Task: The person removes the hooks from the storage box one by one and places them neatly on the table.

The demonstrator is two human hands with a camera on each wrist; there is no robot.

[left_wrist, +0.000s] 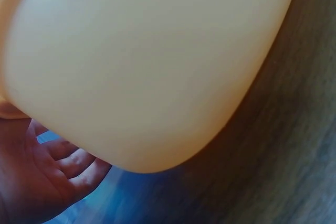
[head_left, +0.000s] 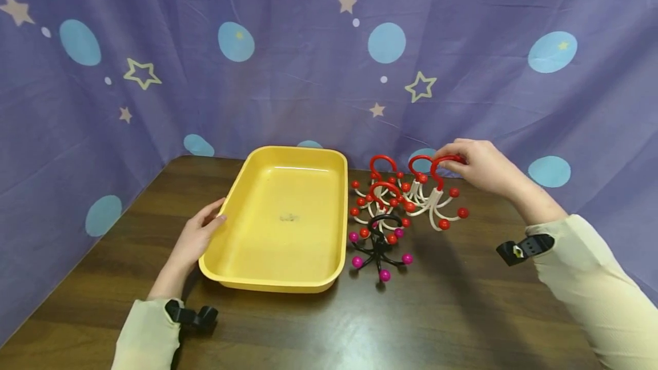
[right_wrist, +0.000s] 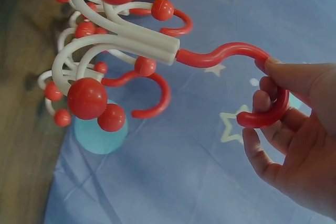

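Note:
The thumb of my left hand (head_left: pixel 192 237) hooks over the left rim of a yellow tray (head_left: pixel 277 216), fingers outside its wall. In the left wrist view that hand (left_wrist: pixel 44 174) sits by the tray's outer wall (left_wrist: pixel 147 77). My right hand (head_left: pixel 483 165) pinches the red hook of a white claw-shaped hanger (head_left: pixel 436 196) with red ball tips, right of the tray. The right wrist view shows the thumb and fingers around the hook (right_wrist: pixel 231 51), the hanger's arms pointing away. Other red-and-white hangers (head_left: pixel 382 161) stand close by, partly overlapping.
In front of the red-and-white group stands a black hanger (head_left: pixel 378 247) with magenta ball tips. All rest near the tray's right side on a brown wooden table (head_left: pixel 411 324). A purple patterned curtain (head_left: pixel 308 90) hangs behind the table.

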